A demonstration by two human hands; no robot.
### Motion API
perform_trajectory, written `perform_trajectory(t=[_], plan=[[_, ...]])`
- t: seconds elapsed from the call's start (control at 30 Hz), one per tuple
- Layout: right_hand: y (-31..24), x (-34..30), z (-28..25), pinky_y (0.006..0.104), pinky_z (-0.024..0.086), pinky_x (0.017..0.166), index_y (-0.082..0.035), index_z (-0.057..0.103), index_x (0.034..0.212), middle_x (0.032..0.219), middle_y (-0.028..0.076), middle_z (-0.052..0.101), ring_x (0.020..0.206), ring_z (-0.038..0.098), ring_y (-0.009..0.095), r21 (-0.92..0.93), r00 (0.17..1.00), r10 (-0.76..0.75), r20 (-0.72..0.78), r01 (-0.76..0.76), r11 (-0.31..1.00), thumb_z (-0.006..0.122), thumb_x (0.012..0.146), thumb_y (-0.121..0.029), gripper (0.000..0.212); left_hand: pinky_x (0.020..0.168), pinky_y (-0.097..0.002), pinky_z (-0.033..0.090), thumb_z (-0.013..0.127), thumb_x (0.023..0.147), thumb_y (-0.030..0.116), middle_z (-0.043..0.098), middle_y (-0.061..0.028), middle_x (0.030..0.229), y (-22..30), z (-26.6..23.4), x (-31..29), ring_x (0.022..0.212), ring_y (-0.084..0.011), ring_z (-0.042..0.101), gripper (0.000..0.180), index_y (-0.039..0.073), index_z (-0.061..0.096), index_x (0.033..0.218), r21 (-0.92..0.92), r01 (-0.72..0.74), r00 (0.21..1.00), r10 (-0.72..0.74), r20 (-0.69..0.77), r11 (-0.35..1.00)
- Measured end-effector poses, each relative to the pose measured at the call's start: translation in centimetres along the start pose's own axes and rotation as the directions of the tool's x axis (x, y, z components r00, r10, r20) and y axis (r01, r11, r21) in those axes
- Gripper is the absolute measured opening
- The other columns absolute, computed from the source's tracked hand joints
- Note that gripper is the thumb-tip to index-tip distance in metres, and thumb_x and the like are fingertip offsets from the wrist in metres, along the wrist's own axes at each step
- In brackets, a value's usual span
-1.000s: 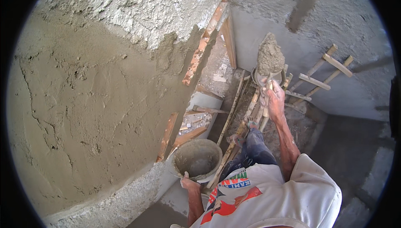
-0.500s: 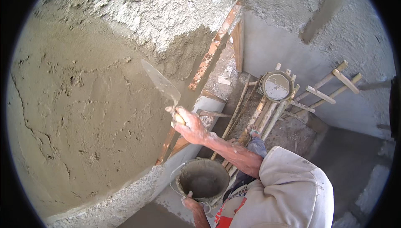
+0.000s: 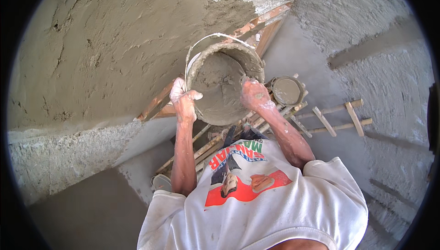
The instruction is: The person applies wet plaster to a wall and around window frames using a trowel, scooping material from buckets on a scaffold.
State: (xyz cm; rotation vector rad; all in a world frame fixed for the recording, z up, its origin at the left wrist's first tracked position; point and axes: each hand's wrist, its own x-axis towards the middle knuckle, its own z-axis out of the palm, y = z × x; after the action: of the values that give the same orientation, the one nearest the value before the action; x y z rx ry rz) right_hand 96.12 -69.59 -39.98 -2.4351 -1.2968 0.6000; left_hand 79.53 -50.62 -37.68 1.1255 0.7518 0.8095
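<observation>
Trowel point(image 3: 236, 68) inside the bucket point(image 3: 256, 62)

The left hand point(image 3: 182, 101) is clamped on the bucket's left rim; the right hand point(image 3: 255, 95), just within its right rim, is closed around the trowel. Between them the mouth lies open. The blade slants lengthwise toward the far rim. Mortar point(image 3: 213, 73) lies inside; right of the bucket, a smaller pail point(image 3: 303, 89) holds grey liquid point(image 3: 287, 91).

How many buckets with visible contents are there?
2: the mortar bucket held by the left hand, and the smaller-looking bucket just right of the right hand. Others may be hidden.
</observation>
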Motion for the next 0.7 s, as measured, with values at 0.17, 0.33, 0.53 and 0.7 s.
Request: perform_trajectory(t=[0.17,0.33,0.53,0.7], plan=[[-5.0,-0.1,-0.8,0.0469,0.063,0.076,0.007,0.059,0.13,0.118,0.026,0.067,0.093,0.077,0.034,-0.311,0.984,-0.131,-0.12,0.088,0.946,0.056,0.097,-0.009,0.037,0.064,-0.0233,0.035,0.063,0.06,-0.01,0.038,0.0058,0.082,4.5,3.4,2.0,0.074,-0.0081,0.032,0.037,0.013,0.04,0.078,0.038,-0.177,0.96,0.164,0.228,0.983],[-2.6,-1.8,-3.8,0.0494,0.062,0.082,0.008,0.053,0.144,0.133,0.028,0.065,0.099,0.076,0.037,-0.257,0.994,-0.107,-0.016,0.1,0.961,0.056,0.095,-0.01,0.052,0.065,-0.0226,0.03,0.065,0.059,-0.009,0.031,0.0081,0.08,6.6,3.9,2.4,0.072,-0.0069,0.03,0.04,0.016,0.037,0.075,0.073,-0.27,0.949,0.253,0.19,0.96],[-1.4,-1.0,-1.3,0.0514,0.062,0.075,0.008,0.054,0.143,0.117,0.026,0.069,0.09,0.077,0.039,-0.401,0.982,-0.148,-0.114,0.091,0.912,0.057,0.093,-0.01,0.053,0.067,-0.0241,0.033,0.067,0.059,-0.006,0.037,0.0056,0.081,6.7,3.8,2.2,0.074,-0.0098,0.033,0.035,0.011,0.041,0.076,0.032,-0.367,0.907,0.351,0.232,0.929],[-1.1,-0.7,-2.9,0.045,0.063,0.071,0.005,0.067,0.119,0.096,0.02,0.072,0.08,0.076,0.035,-0.442,0.916,-0.281,-0.287,0.134,0.887,0.059,0.093,-0.011,0.031,0.067,-0.0253,0.033,0.068,0.059,-0.006,0.036,0.005,0.081,5.7,3.7,1.6,0.074,-0.0105,0.033,0.037,0.011,0.039,0.075,0.047,-0.439,0.883,0.421,0.209,0.897]])
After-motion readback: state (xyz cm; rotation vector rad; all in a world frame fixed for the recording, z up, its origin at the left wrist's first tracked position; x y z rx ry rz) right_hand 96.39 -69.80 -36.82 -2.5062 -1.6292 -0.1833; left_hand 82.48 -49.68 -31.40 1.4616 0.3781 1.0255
